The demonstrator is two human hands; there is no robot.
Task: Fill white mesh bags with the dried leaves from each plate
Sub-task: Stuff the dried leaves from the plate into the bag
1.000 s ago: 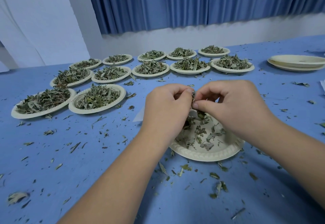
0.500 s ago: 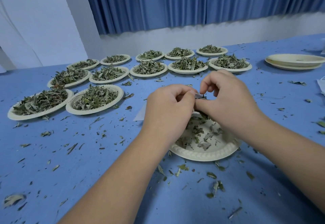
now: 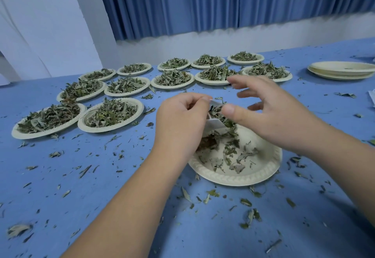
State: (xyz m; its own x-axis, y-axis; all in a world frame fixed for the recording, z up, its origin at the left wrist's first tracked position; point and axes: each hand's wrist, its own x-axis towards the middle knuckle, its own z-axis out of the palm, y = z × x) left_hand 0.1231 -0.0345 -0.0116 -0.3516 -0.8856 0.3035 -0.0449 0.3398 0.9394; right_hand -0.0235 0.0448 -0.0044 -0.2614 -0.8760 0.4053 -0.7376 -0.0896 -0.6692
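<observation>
Head view showed the white mesh bag (image 3: 215, 125) between the two hands, pinched at its mouth by the left hand (image 3: 182, 122) above the near plate (image 3: 233, 181). It looked light, limp and easily snagged, and was best held by the rim of its opening. The dried leaves (image 3: 230, 148) would likely crumble and spill. The right hand (image 3: 274, 113) hovered just beside the bag, fingers spread and blurred, apparently holding nothing. Full plates (image 3: 101, 129) lay beyond the left hand.

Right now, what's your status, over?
Left hand grips the white mesh bag. Right hand open above the pale round paper plate. Few dried green leaves left there. Nothing blocking.
</observation>
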